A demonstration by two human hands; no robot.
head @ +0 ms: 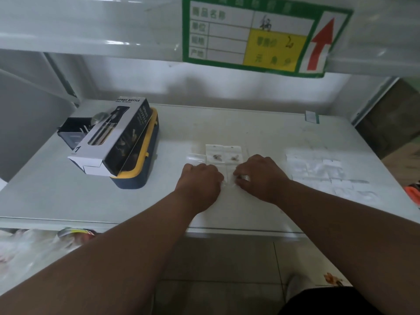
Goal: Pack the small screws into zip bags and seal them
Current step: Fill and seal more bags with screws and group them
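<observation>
On the white shelf (261, 130), biggest item is the spray bottle box (113, 139), lying tilted atop a yellow-rimmed navy case (145, 169) at far left, well apart from the work. Green price sign (254, 35) hangs from the shelf above. Loose pile of empty zip bags (322, 171) sits right of the hands. Left hand (200, 180) and right hand (259, 176) are knuckles-up, fingers curled, both pinching one clear zip bag (228, 178) pressed flat between them, edges under the fingertips. Just beyond the hands, touching side by side: two filled bags (223, 154), with small screws (217, 157) visible inside. Small clear bag (196, 157) just left of those.
</observation>
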